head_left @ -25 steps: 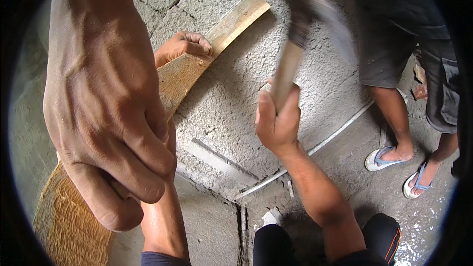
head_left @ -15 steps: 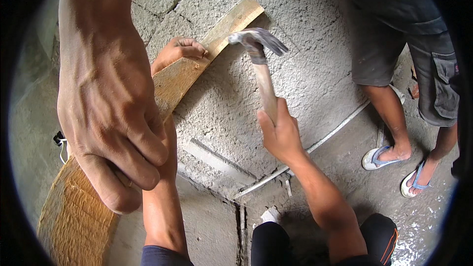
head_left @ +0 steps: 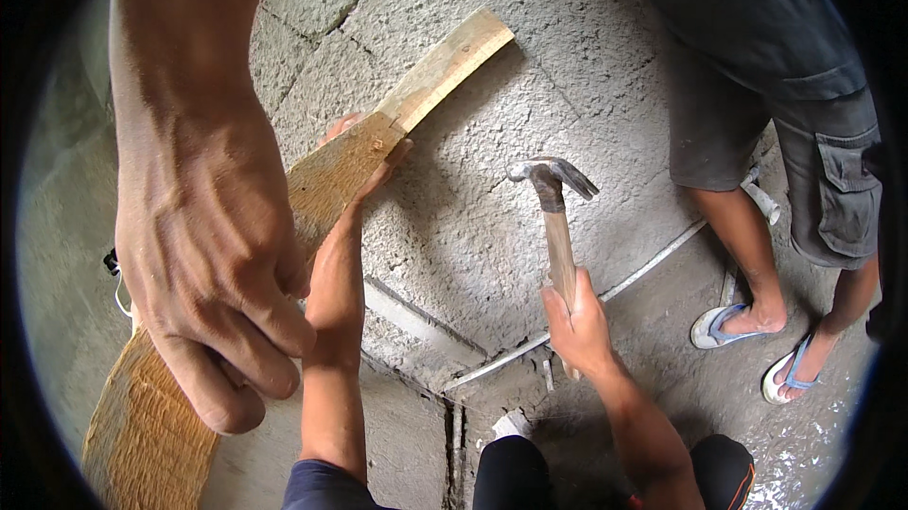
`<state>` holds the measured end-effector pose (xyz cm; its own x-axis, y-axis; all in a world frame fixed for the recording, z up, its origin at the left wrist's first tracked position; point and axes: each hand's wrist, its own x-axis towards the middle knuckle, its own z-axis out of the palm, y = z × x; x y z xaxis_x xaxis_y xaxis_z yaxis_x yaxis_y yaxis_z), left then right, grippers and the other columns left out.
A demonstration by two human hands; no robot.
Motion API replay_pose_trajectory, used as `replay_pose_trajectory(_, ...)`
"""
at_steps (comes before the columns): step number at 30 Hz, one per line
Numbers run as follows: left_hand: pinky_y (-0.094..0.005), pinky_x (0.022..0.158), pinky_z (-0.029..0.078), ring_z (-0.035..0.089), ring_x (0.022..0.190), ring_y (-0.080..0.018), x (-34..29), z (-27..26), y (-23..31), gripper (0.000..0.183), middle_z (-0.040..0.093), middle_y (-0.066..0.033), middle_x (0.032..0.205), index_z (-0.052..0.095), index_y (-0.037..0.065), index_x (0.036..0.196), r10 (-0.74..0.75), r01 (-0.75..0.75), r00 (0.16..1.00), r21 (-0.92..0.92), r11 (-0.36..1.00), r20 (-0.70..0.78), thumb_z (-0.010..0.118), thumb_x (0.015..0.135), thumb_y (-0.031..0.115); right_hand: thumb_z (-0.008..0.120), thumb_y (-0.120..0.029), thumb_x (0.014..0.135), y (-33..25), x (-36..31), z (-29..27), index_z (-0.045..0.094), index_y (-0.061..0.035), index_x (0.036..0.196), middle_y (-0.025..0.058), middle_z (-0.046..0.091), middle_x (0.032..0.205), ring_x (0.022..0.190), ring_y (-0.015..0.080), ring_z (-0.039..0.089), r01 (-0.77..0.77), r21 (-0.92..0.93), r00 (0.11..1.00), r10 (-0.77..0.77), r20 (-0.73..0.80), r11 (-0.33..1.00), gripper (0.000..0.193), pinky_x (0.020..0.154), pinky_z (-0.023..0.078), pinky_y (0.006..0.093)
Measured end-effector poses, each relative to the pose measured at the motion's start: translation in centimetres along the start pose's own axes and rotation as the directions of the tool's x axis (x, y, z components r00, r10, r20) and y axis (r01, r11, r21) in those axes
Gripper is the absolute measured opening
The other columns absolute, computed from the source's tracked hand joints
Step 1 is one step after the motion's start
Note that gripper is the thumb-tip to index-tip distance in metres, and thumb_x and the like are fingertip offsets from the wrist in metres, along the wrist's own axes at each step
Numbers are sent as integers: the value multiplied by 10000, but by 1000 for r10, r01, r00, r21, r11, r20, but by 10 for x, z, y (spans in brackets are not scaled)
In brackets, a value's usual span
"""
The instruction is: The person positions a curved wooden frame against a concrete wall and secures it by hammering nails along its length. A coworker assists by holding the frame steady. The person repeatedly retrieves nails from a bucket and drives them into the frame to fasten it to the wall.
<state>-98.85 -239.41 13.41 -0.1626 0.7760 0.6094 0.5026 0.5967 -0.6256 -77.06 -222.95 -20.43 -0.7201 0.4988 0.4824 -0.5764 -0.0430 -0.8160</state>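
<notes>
A rough-sawn wooden board point(head_left: 345, 165) runs from lower left to upper right, with a paler, narrower wood strip point(head_left: 449, 66) joined at its upper end. From beneath, my left hand point(head_left: 395, 153) is closed round the board near this joint; the board hides most of the hand. A small mark or splintered spot shows on the wood there. My right hand point(head_left: 582, 326) grips the wooden handle of a claw hammer point(head_left: 560, 236). The hammer's head is up, apart from the board and to its right.
Another person's hand point(head_left: 213, 264) reaches down from the upper left, fingers curled, over the board. A person in dark shorts point(head_left: 823, 160) and flip-flops point(head_left: 733, 326) stands at right. Behind is a rough concrete surface point(head_left: 454, 179) with a pale strip point(head_left: 653, 255) along its edge.
The hammer has moved down and right, away from the board. My left hand's fingers have gone from the board's upper side to underneath it. The board has shifted slightly.
</notes>
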Motion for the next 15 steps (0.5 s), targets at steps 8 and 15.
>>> replay_pose_trajectory(8,-475,971,478,646,1009,-309,-1,24,-18,521,723,-81,1001,728,95,1084,41,-32,972,43,999,-230,887,792,496,646,-238,1020,23,2,6,520,-11,1230,264,692,865,831,473,724,-25,8,999,25,30,1000,333,717,546,497)
replay_pose_trajectory(15,-446,890,515,660,939,-295,2,11,-8,539,711,-98,986,714,81,1096,-19,18,993,-16,1000,-115,880,794,495,643,-234,1014,39,0,11,527,-10,1232,286,689,903,871,500,709,-62,-3,996,62,62,998,334,746,544,510)
